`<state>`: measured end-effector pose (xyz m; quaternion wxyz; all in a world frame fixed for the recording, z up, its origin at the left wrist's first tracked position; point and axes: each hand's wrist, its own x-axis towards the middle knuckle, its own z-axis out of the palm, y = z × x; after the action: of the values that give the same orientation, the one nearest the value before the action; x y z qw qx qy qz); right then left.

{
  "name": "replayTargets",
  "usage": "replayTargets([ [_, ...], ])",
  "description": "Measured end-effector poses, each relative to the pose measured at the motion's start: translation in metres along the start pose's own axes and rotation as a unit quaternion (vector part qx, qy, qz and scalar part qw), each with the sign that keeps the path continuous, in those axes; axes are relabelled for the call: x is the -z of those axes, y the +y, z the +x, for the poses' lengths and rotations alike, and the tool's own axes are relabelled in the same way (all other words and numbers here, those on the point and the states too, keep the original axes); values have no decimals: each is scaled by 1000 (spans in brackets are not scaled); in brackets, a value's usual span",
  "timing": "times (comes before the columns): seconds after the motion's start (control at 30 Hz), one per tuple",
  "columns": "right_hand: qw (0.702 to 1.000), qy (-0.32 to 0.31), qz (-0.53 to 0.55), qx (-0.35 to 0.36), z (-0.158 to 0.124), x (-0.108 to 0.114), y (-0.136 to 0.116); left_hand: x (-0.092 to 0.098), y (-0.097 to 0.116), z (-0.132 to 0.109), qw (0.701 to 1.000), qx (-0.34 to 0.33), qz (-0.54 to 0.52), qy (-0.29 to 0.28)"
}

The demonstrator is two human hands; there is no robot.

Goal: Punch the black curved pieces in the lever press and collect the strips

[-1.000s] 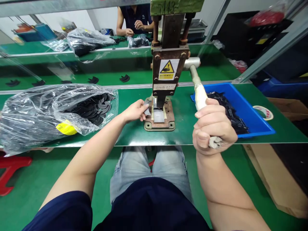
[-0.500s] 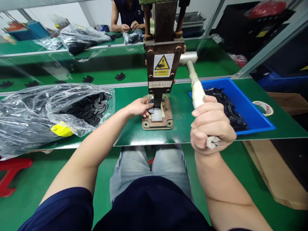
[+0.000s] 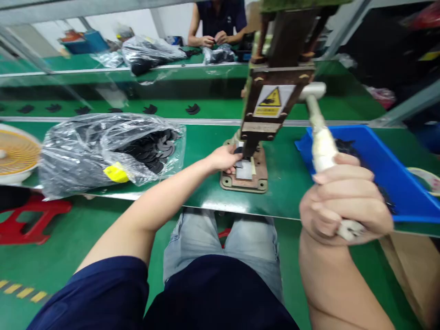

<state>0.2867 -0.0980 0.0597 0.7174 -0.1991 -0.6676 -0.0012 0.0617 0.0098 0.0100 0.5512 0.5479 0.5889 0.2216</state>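
Observation:
A hand-operated press (image 3: 271, 98) with a yellow warning label stands on the green table (image 3: 202, 192). My right hand (image 3: 343, 201) is closed around the white-wrapped lever handle (image 3: 321, 142), pulled down toward me. My left hand (image 3: 225, 158) pinches a small dark flat part (image 3: 238, 150) at the press's die, on the rusty base plate (image 3: 256, 181). A clear plastic bag (image 3: 103, 151) of black curved parts lies left of the press. A blue tray (image 3: 395, 169) with black parts sits right of it, behind my right hand.
A fan (image 3: 15, 153) stands at the far left and a red stool (image 3: 30, 220) sits below it. Loose black parts lie on the conveyor belt (image 3: 192, 109) behind. Another person's hands (image 3: 213, 39) work at the far bench. A tape roll (image 3: 428, 176) lies at the right edge.
My view has swung left, so press and tray sit further right and the fan appears. My left hand has moved in under the press. My right hand stays on the lever.

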Motion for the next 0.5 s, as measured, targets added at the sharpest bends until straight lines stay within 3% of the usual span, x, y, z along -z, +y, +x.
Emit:
replayTargets([
  [0.1, 1000, 23, 1, 20, -3, 0, 14, 9, -15, -9, 996, -81, -20, -41],
  [0.17, 997, 55, 16, 46, -4, -3, 23, 33, -28, -18, 990, -136, 19, -44],
  [0.23, 994, 86, 33, 65, -5, -8, 30, 72, -44, -25, 978, -160, 130, 32],
  [0.27, 992, 97, 39, 71, -6, -10, 31, 96, -52, -28, 961, -153, 204, 108],
  [0.37, 989, 121, 49, 73, -5, -15, 33, 177, -78, -33, 878, -24, 369, 303],
  [0.43, 988, 123, 49, 78, -5, -15, 33, 222, -95, -34, 843, 39, 419, 336],
  [0.5, 990, 113, 37, 75, -4, -14, 31, 253, -109, -35, 836, 42, 469, 283],
])
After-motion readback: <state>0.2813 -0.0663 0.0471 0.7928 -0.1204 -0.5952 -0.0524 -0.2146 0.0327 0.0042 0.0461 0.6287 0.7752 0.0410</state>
